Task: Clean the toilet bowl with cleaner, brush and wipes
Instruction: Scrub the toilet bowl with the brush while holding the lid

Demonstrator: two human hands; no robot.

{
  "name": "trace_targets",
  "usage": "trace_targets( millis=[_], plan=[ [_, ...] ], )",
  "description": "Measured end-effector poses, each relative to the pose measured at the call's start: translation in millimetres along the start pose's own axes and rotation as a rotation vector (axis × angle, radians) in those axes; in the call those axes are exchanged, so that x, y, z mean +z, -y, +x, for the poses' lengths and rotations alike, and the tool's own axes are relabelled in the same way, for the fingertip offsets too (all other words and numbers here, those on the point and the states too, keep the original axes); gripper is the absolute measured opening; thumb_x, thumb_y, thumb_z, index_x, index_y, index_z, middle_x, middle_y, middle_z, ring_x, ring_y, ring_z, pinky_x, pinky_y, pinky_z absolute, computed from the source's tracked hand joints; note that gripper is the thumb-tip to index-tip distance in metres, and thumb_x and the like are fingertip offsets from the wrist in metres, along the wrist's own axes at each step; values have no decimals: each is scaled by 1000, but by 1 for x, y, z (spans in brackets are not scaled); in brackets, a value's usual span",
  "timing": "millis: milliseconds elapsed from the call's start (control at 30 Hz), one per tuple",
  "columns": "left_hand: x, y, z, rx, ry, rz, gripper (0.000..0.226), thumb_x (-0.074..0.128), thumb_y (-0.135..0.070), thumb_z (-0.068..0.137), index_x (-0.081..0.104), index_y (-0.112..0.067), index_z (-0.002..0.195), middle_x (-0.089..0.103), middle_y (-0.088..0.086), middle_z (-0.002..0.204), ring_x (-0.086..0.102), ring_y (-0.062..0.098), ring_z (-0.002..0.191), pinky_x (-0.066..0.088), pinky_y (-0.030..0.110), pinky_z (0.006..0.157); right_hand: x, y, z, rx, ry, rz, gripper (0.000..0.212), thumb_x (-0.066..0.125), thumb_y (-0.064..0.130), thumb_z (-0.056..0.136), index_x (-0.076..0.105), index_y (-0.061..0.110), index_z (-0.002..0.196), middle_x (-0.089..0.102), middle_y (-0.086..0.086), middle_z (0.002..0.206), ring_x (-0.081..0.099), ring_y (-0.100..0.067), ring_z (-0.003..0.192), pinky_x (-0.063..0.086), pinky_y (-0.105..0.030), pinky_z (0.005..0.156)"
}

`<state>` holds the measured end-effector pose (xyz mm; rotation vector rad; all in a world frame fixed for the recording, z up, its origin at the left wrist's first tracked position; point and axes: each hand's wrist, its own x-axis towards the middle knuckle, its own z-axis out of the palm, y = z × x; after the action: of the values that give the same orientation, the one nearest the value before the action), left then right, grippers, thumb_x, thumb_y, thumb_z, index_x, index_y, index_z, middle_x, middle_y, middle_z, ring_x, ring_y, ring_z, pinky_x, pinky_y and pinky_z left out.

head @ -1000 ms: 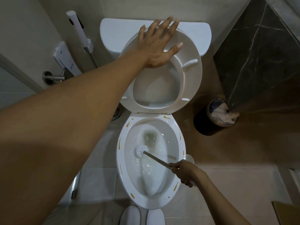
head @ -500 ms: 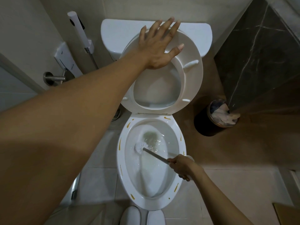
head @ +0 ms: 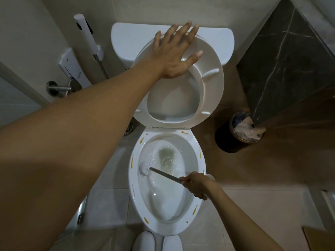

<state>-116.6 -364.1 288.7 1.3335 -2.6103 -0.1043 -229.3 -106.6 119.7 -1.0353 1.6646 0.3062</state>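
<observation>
The white toilet bowl [head: 167,225] stands open, its seat [head: 208,98] raised against the far tank, yellow-orange streaks dotting the rim. The brush [head: 145,168], white-headed with a grey handle, slants across the bowl, head against the left inner wall above the water.

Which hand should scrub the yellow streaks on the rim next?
Right, probably. The right hand already grips the brush, its head against the bowl's inner wall. The left hand lies flat on the raised seat.
</observation>
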Motion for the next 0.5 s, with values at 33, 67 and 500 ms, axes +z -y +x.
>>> trace_targets(
  millis=[33, 67, 500],
  plan=[
    [0, 0, 0, 2, 1, 1, 67, 18, -60, 96, -4, -30, 152, -5, -6, 160, -4, 22, 147, -1, 53, 115, -1, 2, 3, -3, -19, -21, 37, 37, 34, 101, 52, 35, 134, 46, 0, 59, 40, -12, 43, 36, -18, 39],
    [0, 0, 0, 6, 5, 5, 67, 18, -60, 96, -4, -29, 152, -5, -6, 160, -4, 22, 147, -1, 53, 115, -3, 4, 6, -7, -42, -19, 36, 37, 33, 101, 52, 34, 135, 47, 0, 59, 40, -12, 43, 37, -18, 39],
    [2, 2, 1, 23, 8, 4, 68, 16, -60, 96, -6, -28, 152, -6, -5, 160, -5, 23, 147, -2, 53, 115, -3, -17, 21, 129, -321, 233, 34, 37, 25, 101, 56, 16, 127, 56, -9, 83, 47, -17, 48, 37, -21, 38]
  ],
)
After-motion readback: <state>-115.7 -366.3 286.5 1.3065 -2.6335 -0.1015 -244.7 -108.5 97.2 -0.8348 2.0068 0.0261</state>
